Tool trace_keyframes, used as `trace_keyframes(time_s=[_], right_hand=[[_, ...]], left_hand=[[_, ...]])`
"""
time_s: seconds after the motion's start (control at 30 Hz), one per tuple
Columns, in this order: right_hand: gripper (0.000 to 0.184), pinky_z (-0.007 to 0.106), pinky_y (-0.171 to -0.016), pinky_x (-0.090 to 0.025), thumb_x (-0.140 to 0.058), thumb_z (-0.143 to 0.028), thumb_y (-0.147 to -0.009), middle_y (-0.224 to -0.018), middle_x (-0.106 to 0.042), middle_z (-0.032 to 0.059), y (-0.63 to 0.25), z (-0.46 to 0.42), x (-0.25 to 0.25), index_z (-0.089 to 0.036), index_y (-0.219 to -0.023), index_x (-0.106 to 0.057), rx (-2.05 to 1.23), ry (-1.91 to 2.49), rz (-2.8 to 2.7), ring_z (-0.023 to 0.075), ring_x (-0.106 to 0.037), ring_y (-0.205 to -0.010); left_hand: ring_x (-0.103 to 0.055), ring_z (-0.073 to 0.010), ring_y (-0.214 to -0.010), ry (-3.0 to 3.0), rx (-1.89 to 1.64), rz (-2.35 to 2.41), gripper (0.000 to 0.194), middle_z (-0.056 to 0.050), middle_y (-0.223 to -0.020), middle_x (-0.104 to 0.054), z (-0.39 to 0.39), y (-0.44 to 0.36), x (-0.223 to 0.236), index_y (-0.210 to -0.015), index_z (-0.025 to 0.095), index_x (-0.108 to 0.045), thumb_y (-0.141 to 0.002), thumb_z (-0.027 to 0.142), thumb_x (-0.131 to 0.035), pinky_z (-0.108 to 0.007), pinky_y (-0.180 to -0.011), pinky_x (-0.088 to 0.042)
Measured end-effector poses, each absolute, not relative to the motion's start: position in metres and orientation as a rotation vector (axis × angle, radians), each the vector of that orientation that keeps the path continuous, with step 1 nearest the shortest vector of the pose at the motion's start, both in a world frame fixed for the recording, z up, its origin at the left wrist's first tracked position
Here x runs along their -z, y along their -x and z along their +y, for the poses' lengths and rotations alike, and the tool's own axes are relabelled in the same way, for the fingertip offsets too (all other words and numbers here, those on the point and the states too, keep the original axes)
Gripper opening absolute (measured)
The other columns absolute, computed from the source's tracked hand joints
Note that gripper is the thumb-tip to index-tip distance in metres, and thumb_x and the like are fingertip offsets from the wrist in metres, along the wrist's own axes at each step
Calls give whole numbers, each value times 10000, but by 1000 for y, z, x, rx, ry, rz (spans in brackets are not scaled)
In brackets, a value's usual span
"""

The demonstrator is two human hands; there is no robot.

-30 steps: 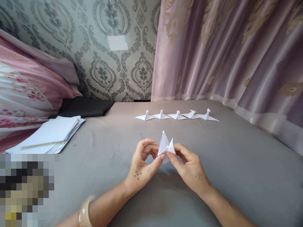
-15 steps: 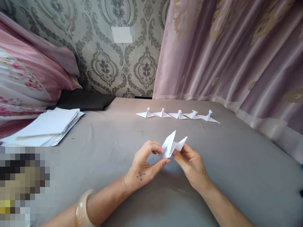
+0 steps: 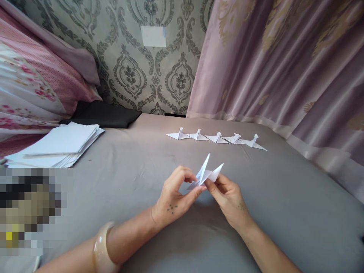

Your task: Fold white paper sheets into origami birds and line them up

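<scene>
Between my two hands is a white origami paper crane [image 3: 205,174], with two pointed parts sticking up. The thumb and fingers of my left hand [image 3: 179,191] close on its left side, where a small paper tip shows below the fingers. My right hand [image 3: 226,195] pinches the crane from the right, thumb in front and fingertips partly hidden behind the paper. Beyond my hands, several finished-looking paper cranes [image 3: 218,137] stand in a row on the grey cloth surface [image 3: 136,212], their ends touching or overlapping.
A stack of white paper sheets [image 3: 61,140] lies at the left. Behind it rests a folded black item [image 3: 110,114]. A floral pink cloth [image 3: 31,87] hangs at the left, and a pink curtain [image 3: 244,64] borders the surface at the back and right.
The crane has turned slightly in my hands, so its tall point looks narrower and a tip shows lower left. The camera view has shifted a little.
</scene>
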State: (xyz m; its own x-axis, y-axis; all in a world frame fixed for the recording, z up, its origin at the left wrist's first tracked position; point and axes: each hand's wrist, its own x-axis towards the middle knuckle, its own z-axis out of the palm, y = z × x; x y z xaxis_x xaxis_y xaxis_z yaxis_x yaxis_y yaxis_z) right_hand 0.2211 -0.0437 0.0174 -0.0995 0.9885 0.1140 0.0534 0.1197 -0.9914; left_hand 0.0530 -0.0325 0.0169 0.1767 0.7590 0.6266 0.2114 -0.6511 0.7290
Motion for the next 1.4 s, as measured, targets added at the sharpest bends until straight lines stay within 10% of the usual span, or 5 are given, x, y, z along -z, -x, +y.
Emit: trace_keyframes(time_s=[0.63, 1.13, 1.4], right_hand=[[158, 260, -809, -470, -551, -296, -893, -922, -666, 13, -229, -50, -29, -222, -989, -652, -925, 1175, -1699, 175, -616, -903], [105, 239, -733, -452, -603, -306, -845, -769, -637, -18, -220, -50, -31, -227, -808, -660, -870, 1281, -1559, 135, -571, -748], [157, 280, -764, -485, -661, -347, -793, -858, -670, 10, -221, -51, -28, -230, -898, -667, -915, 1312, -1462, 163, -600, -804]], left_hand=[[-560, -221, -1103, -1472, -1036, 702, 107, -97, -1213, -559, -19, -46, -23, -814, 168, -659, -824, 275, -665, -355, -940, -445], [-644, -148, -812, -1156, -1077, 693, 314, -21, -846, -688, -19, -55, -21, -1007, 179, -610, -736, 219, -763, -280, -760, -514], [-661, -184, -819, -1109, -998, 852, 141, -45, -822, -736, -19, -53, -19, -798, 153, -725, -761, 288, -741, -320, -816, -497]])
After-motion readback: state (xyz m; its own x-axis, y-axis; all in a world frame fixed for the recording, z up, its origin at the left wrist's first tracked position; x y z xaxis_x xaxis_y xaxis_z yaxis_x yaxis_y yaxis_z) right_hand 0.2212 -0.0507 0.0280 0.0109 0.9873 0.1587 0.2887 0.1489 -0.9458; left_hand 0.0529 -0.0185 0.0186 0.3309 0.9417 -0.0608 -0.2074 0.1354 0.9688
